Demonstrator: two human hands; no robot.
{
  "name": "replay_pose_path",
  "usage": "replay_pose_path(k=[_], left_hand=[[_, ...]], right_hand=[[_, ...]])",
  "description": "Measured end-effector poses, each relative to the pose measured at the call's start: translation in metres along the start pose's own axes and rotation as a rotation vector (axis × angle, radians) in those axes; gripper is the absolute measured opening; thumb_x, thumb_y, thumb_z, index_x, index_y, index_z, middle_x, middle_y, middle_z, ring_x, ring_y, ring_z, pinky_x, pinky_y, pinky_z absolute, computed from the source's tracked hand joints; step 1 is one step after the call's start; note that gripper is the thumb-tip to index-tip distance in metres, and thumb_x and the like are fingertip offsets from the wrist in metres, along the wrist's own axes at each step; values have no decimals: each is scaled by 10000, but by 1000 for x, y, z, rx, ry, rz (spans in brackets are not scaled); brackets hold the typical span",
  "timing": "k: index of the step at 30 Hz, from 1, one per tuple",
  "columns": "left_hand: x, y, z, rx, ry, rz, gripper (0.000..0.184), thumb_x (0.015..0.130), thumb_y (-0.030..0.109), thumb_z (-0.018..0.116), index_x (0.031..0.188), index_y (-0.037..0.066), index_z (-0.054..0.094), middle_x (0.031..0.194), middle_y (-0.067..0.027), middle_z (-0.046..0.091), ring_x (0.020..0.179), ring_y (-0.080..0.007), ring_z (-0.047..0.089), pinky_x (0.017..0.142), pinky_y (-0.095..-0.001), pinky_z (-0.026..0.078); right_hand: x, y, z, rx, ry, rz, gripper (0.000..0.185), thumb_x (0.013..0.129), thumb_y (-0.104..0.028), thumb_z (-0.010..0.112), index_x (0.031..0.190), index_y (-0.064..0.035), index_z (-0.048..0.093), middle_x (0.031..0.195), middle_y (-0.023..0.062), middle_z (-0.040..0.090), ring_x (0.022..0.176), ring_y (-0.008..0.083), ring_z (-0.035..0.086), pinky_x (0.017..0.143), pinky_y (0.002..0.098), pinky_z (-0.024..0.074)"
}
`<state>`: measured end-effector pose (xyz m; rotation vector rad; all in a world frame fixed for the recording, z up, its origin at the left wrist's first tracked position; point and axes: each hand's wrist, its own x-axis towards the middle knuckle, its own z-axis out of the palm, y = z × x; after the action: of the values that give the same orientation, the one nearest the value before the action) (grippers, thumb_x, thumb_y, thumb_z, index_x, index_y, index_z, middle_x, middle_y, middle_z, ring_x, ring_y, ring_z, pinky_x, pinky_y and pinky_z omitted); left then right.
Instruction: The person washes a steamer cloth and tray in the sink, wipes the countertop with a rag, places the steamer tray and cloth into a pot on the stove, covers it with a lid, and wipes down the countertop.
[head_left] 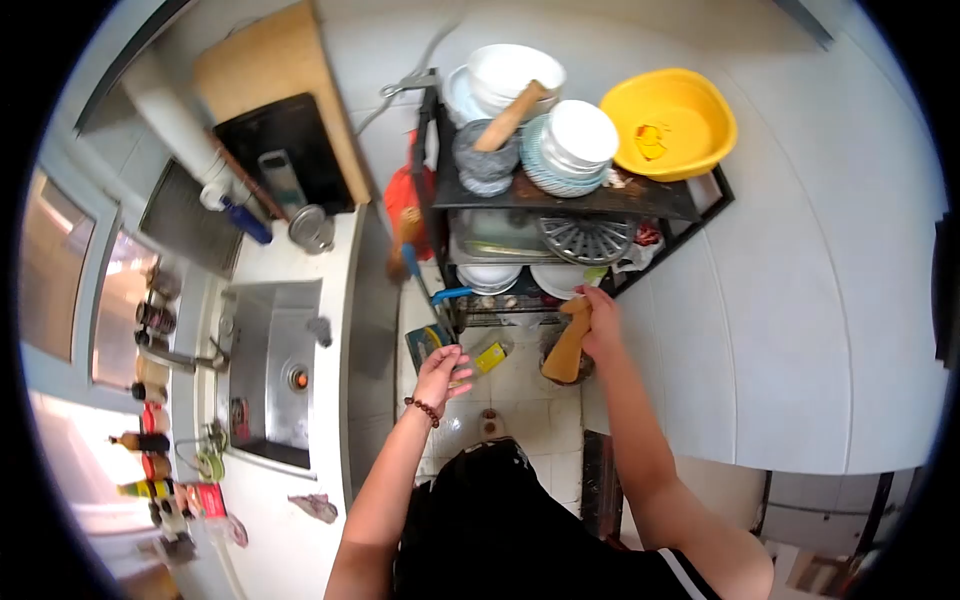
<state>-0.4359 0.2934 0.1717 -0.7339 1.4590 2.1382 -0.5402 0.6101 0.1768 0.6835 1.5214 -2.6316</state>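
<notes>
My right hand (602, 322) is wrapped round a tan, bottle-shaped wooden-looking object (567, 345), held at its upper part in front of the rack's lower shelf. Below it, a dark round container (556, 372) shows partly behind the object. My left hand (442, 377) hangs over the floor with its fingers apart and nothing in it; a beaded bracelet circles the wrist. Near its fingertips lie a dark box (425, 341) and a clear bottle with a yellow label (490, 357).
A black rack (650, 205) holds white bowls (582, 135), a stone mortar (486, 172) with a pestle, and a yellow basin (690, 125). On the left, a counter (335, 345) has a metal sink (270, 340), bottles and a cloth (314, 507).
</notes>
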Motion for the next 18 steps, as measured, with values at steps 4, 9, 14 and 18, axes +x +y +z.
replay_pose_path(k=[4, 9, 14, 18], left_hand=[[-48, 3, -11, -54, 24, -173, 559, 1030, 456, 576, 1479, 165, 416, 1397, -116, 533, 1278, -283, 551, 945, -567, 566], [-103, -1, -80, -565, -138, 37, 627, 1040, 427, 566, 1548, 129, 350, 1475, -161, 501, 1332, -307, 533, 1011, -587, 526], [-169, 4, -194, -607, 158, 528, 399, 1052, 196, 572, 1404, 18, 515, 1311, -139, 640, 1161, -263, 658, 971, -425, 567], [-224, 6, -277, -339, 548, 706, 302, 1042, 221, 610, 1225, -13, 659, 1095, -87, 733, 974, -168, 694, 834, -316, 565]], right_hand=[[-65, 24, 103, 127, -209, 256, 232, 1015, -258, 617, 979, -40, 684, 886, 67, 690, 829, 213, 670, 763, 355, 543], [-141, 67, 219, 262, -548, 516, 310, 1022, -363, 609, 1043, -60, 670, 990, 84, 717, 960, 232, 686, 876, 395, 542], [-211, 138, 296, -285, -824, 66, 247, 925, -36, 713, 1163, -1, 658, 999, 28, 702, 972, 100, 643, 873, 268, 518], [-246, 188, 340, -751, -981, -133, 149, 912, -85, 747, 1017, 6, 695, 868, 13, 703, 801, 101, 647, 760, 269, 536]])
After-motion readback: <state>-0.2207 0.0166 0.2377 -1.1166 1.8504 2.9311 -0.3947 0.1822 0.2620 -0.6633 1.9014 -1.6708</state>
